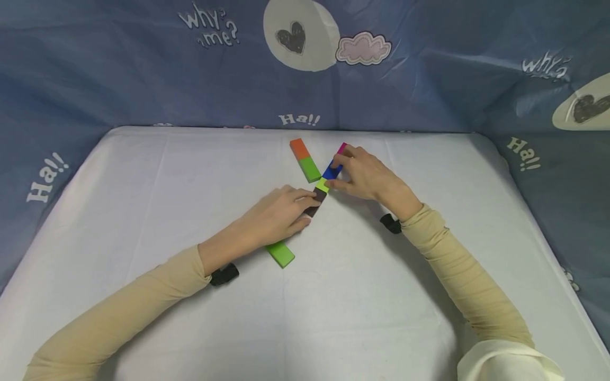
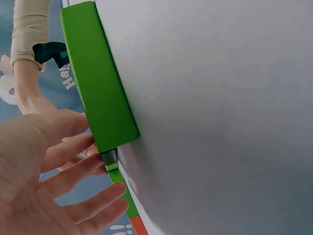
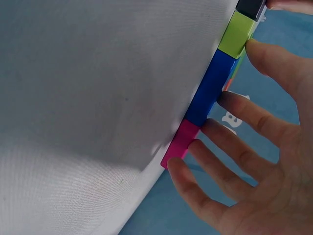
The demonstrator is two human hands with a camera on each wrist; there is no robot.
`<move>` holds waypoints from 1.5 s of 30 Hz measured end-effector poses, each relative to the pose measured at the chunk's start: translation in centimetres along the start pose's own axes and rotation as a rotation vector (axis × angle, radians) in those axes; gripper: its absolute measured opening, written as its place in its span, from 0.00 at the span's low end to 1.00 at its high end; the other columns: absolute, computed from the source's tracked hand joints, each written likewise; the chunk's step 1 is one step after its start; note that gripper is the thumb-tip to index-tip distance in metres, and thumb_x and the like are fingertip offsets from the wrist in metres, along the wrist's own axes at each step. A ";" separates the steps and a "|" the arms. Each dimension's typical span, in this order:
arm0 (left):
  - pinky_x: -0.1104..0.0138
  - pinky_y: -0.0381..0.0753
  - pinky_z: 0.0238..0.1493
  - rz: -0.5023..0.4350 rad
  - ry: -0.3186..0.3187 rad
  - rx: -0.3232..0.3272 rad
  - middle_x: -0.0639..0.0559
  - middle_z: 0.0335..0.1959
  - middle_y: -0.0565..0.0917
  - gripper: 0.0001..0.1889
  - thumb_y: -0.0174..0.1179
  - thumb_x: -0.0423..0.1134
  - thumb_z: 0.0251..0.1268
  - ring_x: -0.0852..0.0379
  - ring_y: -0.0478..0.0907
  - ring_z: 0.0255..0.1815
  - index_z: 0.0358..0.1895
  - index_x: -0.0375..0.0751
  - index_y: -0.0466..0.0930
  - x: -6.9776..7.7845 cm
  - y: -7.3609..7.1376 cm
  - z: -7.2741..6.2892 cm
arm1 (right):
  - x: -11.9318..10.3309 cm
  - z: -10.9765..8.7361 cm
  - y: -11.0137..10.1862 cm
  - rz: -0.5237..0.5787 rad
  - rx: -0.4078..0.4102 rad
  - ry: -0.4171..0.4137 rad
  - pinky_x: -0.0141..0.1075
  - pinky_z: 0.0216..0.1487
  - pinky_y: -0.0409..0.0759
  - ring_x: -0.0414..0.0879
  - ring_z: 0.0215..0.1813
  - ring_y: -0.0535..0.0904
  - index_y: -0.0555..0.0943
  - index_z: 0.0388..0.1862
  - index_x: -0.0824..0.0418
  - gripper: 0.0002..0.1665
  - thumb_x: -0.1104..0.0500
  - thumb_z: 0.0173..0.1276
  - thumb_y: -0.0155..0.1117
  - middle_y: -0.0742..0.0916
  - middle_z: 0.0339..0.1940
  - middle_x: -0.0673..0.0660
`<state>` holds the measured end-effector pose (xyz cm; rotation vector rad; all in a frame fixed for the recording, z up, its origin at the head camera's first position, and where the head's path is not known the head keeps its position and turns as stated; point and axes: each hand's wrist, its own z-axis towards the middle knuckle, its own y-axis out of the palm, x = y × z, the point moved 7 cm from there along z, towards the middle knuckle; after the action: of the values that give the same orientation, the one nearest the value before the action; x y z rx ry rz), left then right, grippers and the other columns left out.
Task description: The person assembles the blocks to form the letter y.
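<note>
Blocks lie in a slanted row under my hands on the white table (image 1: 143, 211). At my left hand (image 1: 274, 217), near-straight fingers press the dark block (image 1: 318, 197), with the bright green block (image 1: 281, 254) just beside my wrist. At my right hand (image 1: 364, 172), loosely spread fingertips line up along the yellow-green block (image 3: 237, 34), blue block (image 3: 210, 90) and pink block (image 3: 180, 142). They seem light, stiff and smooth, so probably slippery; I'd pinch the long side edges

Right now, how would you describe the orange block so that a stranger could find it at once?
On the white table, look at the far middle, past the hands. A short bar lies apart from the long row; the orange block is its far half, joined to a green block.
</note>
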<state>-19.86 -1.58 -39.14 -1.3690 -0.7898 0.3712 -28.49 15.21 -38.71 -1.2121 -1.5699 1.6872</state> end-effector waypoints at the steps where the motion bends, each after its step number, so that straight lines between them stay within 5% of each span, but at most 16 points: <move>1: 0.47 0.80 0.74 0.002 -0.001 0.002 0.41 0.75 0.81 0.22 0.63 0.44 0.80 0.38 0.80 0.73 0.71 0.41 0.81 0.0 0.0 0.0 | 0.0 0.0 0.0 0.001 0.001 -0.001 0.55 0.64 0.81 0.59 0.62 0.80 0.85 0.61 0.57 0.29 0.38 0.73 0.72 0.83 0.61 0.61; 16: 0.46 0.79 0.74 0.026 0.026 0.002 0.40 0.76 0.80 0.24 0.65 0.45 0.79 0.37 0.79 0.74 0.72 0.42 0.80 0.1 -0.2 -0.3 | 0.0 0.0 0.1 0.002 0.001 -0.003 0.54 0.65 0.81 0.59 0.62 0.80 0.85 0.61 0.56 0.29 0.38 0.73 0.72 0.83 0.61 0.60; 26: 0.43 0.78 0.74 0.025 -0.005 -0.004 0.38 0.73 0.81 0.23 0.66 0.45 0.77 0.37 0.79 0.74 0.71 0.46 0.82 -0.2 -1.1 -2.5 | 0.0 -0.1 -0.1 0.005 0.011 -0.016 0.54 0.64 0.80 0.59 0.60 0.80 0.85 0.60 0.57 0.29 0.39 0.73 0.73 0.83 0.60 0.61; 32: 0.47 0.82 0.64 0.042 0.000 0.010 0.44 0.65 0.87 0.25 0.72 0.53 0.71 0.40 0.84 0.62 0.67 0.49 0.85 0.3 -1.6 -4.3 | 0.0 -0.1 -0.1 0.008 0.010 -0.013 0.54 0.63 0.80 0.58 0.58 0.79 0.85 0.60 0.57 0.28 0.39 0.72 0.73 0.83 0.59 0.61; 38: 0.61 0.76 0.41 0.088 -0.038 -0.045 0.49 0.52 0.87 0.36 0.79 0.70 0.51 0.51 0.76 0.39 0.58 0.54 0.84 0.6 -1.3 -5.6 | 0.0 -0.1 -0.1 0.012 0.010 -0.017 0.53 0.63 0.79 0.59 0.59 0.79 0.85 0.60 0.57 0.28 0.40 0.73 0.73 0.83 0.59 0.61; 45: 0.68 0.73 0.35 -0.026 -0.083 -0.144 0.52 0.44 0.82 0.35 0.84 0.56 0.53 0.55 0.73 0.37 0.61 0.50 0.79 0.5 -0.8 -5.8 | -0.1 -0.1 -0.2 0.008 0.008 -0.020 0.54 0.64 0.79 0.59 0.59 0.79 0.85 0.60 0.57 0.27 0.40 0.73 0.72 0.83 0.59 0.61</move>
<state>-15.70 -5.62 -38.24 -1.4834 -0.9164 0.3586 -28.35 15.19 -38.50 -1.2025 -1.5701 1.7145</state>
